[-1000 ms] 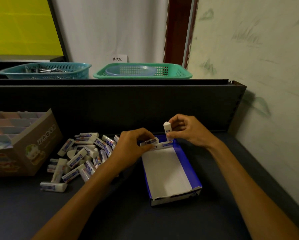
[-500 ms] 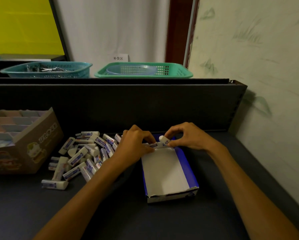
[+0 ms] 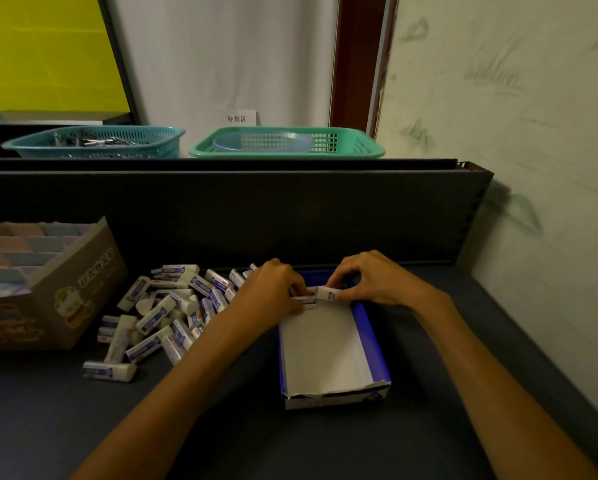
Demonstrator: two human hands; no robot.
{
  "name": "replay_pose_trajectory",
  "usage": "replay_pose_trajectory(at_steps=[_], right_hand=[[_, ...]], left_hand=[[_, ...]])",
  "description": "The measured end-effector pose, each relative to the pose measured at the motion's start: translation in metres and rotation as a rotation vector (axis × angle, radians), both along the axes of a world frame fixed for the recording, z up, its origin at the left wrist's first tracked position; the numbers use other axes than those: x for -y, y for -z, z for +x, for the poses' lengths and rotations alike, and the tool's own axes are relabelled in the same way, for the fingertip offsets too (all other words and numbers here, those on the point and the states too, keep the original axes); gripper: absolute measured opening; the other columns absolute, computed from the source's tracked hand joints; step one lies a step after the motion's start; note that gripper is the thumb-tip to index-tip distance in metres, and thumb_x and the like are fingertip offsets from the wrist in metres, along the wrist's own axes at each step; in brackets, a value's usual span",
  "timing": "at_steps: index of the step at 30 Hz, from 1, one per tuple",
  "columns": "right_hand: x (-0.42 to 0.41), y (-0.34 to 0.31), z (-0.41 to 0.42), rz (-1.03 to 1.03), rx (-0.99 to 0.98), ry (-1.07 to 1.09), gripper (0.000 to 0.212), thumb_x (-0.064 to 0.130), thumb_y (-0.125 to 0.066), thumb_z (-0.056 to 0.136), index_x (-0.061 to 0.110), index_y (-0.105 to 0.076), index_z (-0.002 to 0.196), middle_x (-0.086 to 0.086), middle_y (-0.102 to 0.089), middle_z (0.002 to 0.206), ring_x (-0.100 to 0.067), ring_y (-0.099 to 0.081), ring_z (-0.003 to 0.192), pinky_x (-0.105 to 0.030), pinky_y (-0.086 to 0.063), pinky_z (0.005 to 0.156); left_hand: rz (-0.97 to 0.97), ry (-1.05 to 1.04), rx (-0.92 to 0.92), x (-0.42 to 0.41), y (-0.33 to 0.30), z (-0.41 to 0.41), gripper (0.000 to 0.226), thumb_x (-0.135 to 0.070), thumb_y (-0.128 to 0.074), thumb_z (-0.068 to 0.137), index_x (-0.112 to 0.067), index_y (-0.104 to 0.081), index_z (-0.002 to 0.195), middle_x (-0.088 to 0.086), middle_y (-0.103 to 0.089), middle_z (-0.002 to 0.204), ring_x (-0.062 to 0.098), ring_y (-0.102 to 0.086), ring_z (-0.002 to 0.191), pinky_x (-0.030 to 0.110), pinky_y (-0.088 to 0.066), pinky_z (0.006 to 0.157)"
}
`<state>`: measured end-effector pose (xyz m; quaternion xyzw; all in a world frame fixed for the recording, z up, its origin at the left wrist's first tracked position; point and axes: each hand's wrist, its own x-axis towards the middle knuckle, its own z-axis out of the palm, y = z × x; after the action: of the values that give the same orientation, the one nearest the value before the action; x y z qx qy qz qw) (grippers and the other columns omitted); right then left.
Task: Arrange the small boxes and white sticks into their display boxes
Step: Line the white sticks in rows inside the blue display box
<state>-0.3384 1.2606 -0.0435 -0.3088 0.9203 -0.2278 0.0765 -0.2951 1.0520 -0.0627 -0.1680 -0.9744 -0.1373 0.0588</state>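
A blue display box (image 3: pixel 373 344) with a white inside lies open on the dark shelf in front of me. At its far end my right hand (image 3: pixel 373 278) pinches a white stick (image 3: pixel 327 293) with a blue label, lying flat against the back wall. My left hand (image 3: pixel 273 289) presses another white stick (image 3: pixel 306 301) down beside it at the box's far left corner. A loose pile of white sticks (image 3: pixel 166 313) spreads over the shelf left of the box. A brown display box (image 3: pixel 65 289) with pastel small boxes stands at the far left.
A dark back panel (image 3: pixel 221 209) rises behind the shelf. On top of it sit a teal basket (image 3: pixel 96 142) and a green basket (image 3: pixel 287 143). A pale wall (image 3: pixel 532 168) closes the right side.
My right hand has come down from holding its stick upright above the box to laying it flat at the far end. My left hand stayed at the far left corner.
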Motion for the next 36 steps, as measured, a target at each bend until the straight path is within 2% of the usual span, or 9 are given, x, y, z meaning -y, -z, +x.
replay_pose_trajectory(at_steps=[3, 8, 14, 19, 26, 36], right_hand=[[0.000, 0.000, 0.000, 0.008, 0.010, 0.000, 0.022, 0.027, -0.070, 0.083, 0.025, -0.069, 0.105, 0.011, -0.058, 0.103, -0.004, -0.055, 0.098, -0.025, -0.047, 0.086], [0.000, 0.000, 0.001, 0.006, 0.014, -0.006, 0.020, 0.023, -0.070, 0.083, 0.025, -0.068, 0.102, 0.019, -0.056, 0.095, 0.004, -0.053, 0.089, -0.012, -0.039, 0.071], [0.003, 0.002, -0.002, 0.064, 0.003, 0.014, 0.018, 0.024, -0.072, 0.082, 0.031, -0.067, 0.098, 0.016, -0.059, 0.100, -0.002, -0.056, 0.095, -0.023, -0.048, 0.082], [0.008, 0.002, 0.000, 0.139, -0.053, 0.031, 0.020, 0.028, -0.070, 0.083, 0.031, -0.068, 0.102, 0.018, -0.050, 0.097, -0.004, -0.053, 0.093, -0.024, -0.045, 0.080], [0.008, 0.000, 0.003, 0.076, -0.053, 0.024, 0.018, 0.027, -0.071, 0.082, 0.030, -0.066, 0.100, 0.016, -0.054, 0.102, -0.003, -0.053, 0.097, -0.028, -0.048, 0.086], [0.014, -0.001, 0.003, 0.113, -0.016, 0.061, 0.012, 0.028, -0.069, 0.083, 0.031, -0.067, 0.095, 0.015, -0.055, 0.103, -0.006, -0.053, 0.101, -0.034, -0.047, 0.091]], left_hand=[[0.002, 0.036, -0.003, 0.003, -0.002, 0.001, 0.023, -0.030, -0.062, 0.087, -0.025, -0.065, 0.109, -0.006, -0.055, 0.110, 0.003, -0.037, 0.093, 0.021, -0.034, 0.081], [0.012, 0.046, -0.005, 0.001, -0.005, 0.001, 0.021, -0.028, -0.064, 0.086, -0.024, -0.067, 0.106, -0.005, -0.062, 0.106, 0.002, -0.050, 0.085, 0.017, -0.041, 0.079], [0.003, 0.014, -0.014, 0.000, -0.003, 0.001, 0.020, -0.028, -0.066, 0.084, -0.023, -0.067, 0.104, -0.005, -0.063, 0.105, 0.006, -0.057, 0.093, 0.023, -0.046, 0.086], [0.008, 0.005, -0.013, 0.000, -0.003, 0.001, 0.020, -0.028, -0.066, 0.084, -0.023, -0.067, 0.104, -0.005, -0.062, 0.105, 0.005, -0.055, 0.090, 0.019, -0.043, 0.083], [0.019, 0.009, -0.010, 0.001, -0.001, 0.002, 0.020, -0.027, -0.065, 0.085, -0.021, -0.066, 0.104, -0.005, -0.061, 0.107, 0.003, -0.054, 0.089, 0.018, -0.042, 0.082], [0.004, 0.006, -0.024, 0.000, -0.001, 0.000, 0.021, -0.028, -0.066, 0.084, -0.022, -0.066, 0.105, -0.005, -0.060, 0.107, 0.001, -0.050, 0.087, 0.019, -0.042, 0.083]])
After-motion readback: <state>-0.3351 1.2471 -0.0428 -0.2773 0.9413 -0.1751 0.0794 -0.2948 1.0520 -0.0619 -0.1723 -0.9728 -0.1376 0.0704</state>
